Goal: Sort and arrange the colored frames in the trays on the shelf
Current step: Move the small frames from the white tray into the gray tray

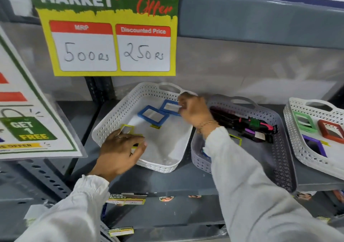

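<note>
A white tray [111,122] on the grey shelf holds two blue frames: one [153,115] lies flat in the middle, the other [170,107] is at the back, pinched by my right hand [195,111]. My left hand [121,152] rests over the tray's near left rim on yellow frames; one yellow frame [127,129] shows past the fingers. A grey tray [279,130] to the right holds dark, pink and purple frames [256,128]. Another white tray [296,139] at far right holds green [303,122], red [331,131] and purple [314,144] frames.
A yellow-green price sign [111,36] hangs above the left tray. A second offer sign [28,120] hangs at the left. The shelf's upright post [100,89] stands behind the white tray. Small price tags stick to the lower shelf edge [126,199].
</note>
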A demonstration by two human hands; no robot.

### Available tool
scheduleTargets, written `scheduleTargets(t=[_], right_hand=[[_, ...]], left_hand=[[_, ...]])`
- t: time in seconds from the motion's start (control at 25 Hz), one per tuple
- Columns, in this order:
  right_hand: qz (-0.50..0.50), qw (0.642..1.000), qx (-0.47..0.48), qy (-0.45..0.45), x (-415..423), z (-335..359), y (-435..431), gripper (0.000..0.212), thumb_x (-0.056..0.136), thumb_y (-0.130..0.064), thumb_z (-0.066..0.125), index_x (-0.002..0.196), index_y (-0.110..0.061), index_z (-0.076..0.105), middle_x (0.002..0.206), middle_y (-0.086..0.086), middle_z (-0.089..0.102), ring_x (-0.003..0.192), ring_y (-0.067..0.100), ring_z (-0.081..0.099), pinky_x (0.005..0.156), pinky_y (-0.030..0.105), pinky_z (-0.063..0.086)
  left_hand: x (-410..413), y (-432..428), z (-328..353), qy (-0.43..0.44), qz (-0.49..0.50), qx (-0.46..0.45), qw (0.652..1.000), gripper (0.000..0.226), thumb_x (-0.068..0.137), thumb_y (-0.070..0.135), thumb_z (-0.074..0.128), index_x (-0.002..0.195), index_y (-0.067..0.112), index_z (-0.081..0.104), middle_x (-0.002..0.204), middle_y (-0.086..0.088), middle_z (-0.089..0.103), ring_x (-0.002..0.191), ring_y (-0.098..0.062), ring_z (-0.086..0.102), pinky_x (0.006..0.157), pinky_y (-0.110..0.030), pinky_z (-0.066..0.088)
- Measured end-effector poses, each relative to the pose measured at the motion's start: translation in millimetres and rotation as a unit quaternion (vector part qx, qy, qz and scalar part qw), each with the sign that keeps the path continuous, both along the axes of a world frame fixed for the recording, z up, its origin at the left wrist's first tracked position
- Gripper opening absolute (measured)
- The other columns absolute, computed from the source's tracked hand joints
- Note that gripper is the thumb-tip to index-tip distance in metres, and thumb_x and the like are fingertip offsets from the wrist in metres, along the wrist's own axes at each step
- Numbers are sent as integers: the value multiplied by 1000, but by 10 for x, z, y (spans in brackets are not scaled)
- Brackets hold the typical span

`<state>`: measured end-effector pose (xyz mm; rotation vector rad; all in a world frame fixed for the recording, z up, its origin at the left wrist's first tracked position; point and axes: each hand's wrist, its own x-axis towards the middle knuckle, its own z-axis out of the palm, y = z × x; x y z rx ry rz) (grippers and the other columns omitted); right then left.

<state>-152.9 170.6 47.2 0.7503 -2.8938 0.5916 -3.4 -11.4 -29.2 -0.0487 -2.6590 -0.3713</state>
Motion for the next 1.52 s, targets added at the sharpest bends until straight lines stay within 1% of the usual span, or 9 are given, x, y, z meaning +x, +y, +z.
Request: scheduleTargets(t=[0.16, 0.4, 0.52, 0.68, 0.84, 1.0, 1.16, 1.4, 1.52], right_hand=[[179, 961, 185, -99, 146, -329, -678, 35, 93, -25, 54, 125, -12, 58, 133, 11, 58, 120, 29, 54, 98, 33, 44], [285, 925, 195, -162, 235, -613, -882, 35, 88, -37, 46, 100, -13, 69, 116, 11, 67, 105, 30, 62, 94, 42, 50], [261, 931, 231, -112, 135, -604, -776, 35, 88, -39, 48, 103, -17, 70, 130, 10, 56, 120, 34, 49, 98, 38, 44], [209, 932, 286, -82, 88, -571, -590, 36, 89, -34, 54, 110, -6, 62, 119, 17, 57, 104, 33, 58, 75, 32, 46], [200, 935, 284, -73, 84, -570, -448, 57, 79, -28, 66, 132, -14, 48, 131, 13, 53, 117, 32, 53, 92, 35, 51], [218, 941, 252, -57, 151, -612, -409, 33, 78, -22, 66, 110, -15, 62, 115, 11, 64, 109, 30, 56, 83, 33, 49], [186, 971, 144, -32, 193, -426, -199, 33, 75, -13, 65, 108, -11, 64, 112, 12, 66, 104, 32, 60, 84, 34, 53], [-44, 999, 5, 24, -181, -150, 863, 47, 75, -26, 59, 118, -9, 61, 121, 16, 66, 113, 31, 62, 93, 33, 48], [-150, 985, 8, -84, -236, -340, 1313, 50, 78, -13, 65, 125, -8, 51, 113, 20, 69, 111, 35, 62, 95, 38, 49]], left_hand=[[34, 50, 70, 26, 5, -25, 999, 38, 80, 40, 41, 72, 21, 73, 77, -2, 75, 75, -23, 69, 81, -25, 34], [32, -16, 21, -5, 15, -61, 998, 42, 84, 40, 39, 66, 18, 70, 63, -4, 71, 64, -26, 65, 70, -28, 44], [30, -11, 15, -1, 14, -57, 998, 44, 85, 42, 37, 67, 20, 70, 60, -3, 70, 62, -25, 64, 72, -27, 46], [29, -3, 35, 12, 10, -48, 999, 44, 85, 43, 35, 69, 21, 70, 61, 0, 71, 61, -23, 63, 74, -24, 39], [13, -31, 2, 5, -7, -26, 1000, 45, 87, 44, 34, 72, 20, 69, 61, -1, 70, 61, -25, 63, 82, -27, 38], [1, -36, -9, -3, -10, -11, 1000, 47, 86, 46, 32, 75, 20, 69, 64, -1, 71, 64, -25, 64, 83, -29, 39], [13, -26, 10, 3, -12, -11, 1000, 48, 85, 46, 31, 75, 19, 70, 68, -2, 73, 67, -25, 66, 84, -25, 30], [40, -19, 15, -1, -12, -7, 1000, 51, 83, 48, 30, 77, 18, 72, 74, -6, 74, 83, -30, 67, 78, -35, 47], [15, -48, -13, -8, -6, 0, 1000, 53, 82, 51, 29, 78, 19, 71, 77, -7, 74, 81, -31, 64, 73, -35, 46]])
